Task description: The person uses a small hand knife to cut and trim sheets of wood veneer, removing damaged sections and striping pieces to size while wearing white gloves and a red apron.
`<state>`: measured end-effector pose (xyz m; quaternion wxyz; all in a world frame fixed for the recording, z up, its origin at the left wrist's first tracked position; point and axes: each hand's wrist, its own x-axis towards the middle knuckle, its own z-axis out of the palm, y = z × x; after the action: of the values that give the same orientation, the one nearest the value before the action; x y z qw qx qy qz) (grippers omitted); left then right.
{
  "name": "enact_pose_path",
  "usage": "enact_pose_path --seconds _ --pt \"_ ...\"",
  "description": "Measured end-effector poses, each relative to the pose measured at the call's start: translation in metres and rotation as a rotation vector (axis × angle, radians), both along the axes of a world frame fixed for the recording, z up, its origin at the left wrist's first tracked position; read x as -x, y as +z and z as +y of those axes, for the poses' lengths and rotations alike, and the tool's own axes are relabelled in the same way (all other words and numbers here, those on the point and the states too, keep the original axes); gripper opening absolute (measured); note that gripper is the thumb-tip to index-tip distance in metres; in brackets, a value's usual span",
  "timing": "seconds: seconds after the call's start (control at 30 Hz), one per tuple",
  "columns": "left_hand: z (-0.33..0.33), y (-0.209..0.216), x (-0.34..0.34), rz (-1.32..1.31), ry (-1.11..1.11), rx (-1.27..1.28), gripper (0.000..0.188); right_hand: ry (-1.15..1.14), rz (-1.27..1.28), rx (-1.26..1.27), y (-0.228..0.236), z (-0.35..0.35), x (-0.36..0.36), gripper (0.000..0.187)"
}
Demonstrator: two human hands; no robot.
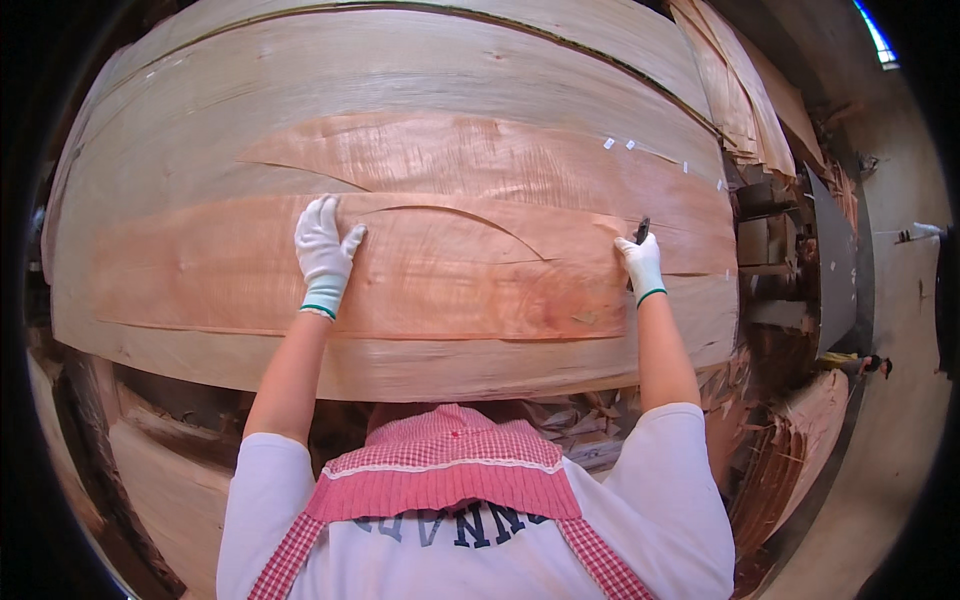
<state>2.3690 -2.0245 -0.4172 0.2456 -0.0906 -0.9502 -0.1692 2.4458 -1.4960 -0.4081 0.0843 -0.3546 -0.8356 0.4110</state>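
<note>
A long reddish veneer sheet lies across a large pale sheet of wood veneer. My left hand, in a white glove with a green cuff, rests flat near the sheet's upper edge, thumb spread. At the sheet's right end, my gloved right hand is closed round a slim dark tool; its exact kind is hard to make out. A curved split runs through the reddish sheet between my hands. Beyond it lies another reddish veneer piece, partly covered by the nearer one.
Small white tape bits stick to the veneer at the right. Stacked veneer sheets hang past the far right corner. A dark panel stands right of the table. Veneer scraps lie below the near edge, with more sheets at the lower right.
</note>
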Motion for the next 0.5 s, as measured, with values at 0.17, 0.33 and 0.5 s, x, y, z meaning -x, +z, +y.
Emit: enact_pose_path --seconds 0.17,0.33,0.5 --pt "0.012 -0.016 -0.011 -0.036 -0.097 0.314 0.020 0.230 0.115 -0.170 0.029 -0.002 -0.040 0.025" --pt "0.015 -0.014 -0.034 -0.063 -0.044 0.275 0.025 0.035 0.197 0.269 0.111 -0.064 -0.134 0.010" --pt "0.008 -0.007 -0.079 -0.024 -0.169 0.346 0.031 0.027 0.042 0.426 0.124 -0.093 -0.225 0.008"
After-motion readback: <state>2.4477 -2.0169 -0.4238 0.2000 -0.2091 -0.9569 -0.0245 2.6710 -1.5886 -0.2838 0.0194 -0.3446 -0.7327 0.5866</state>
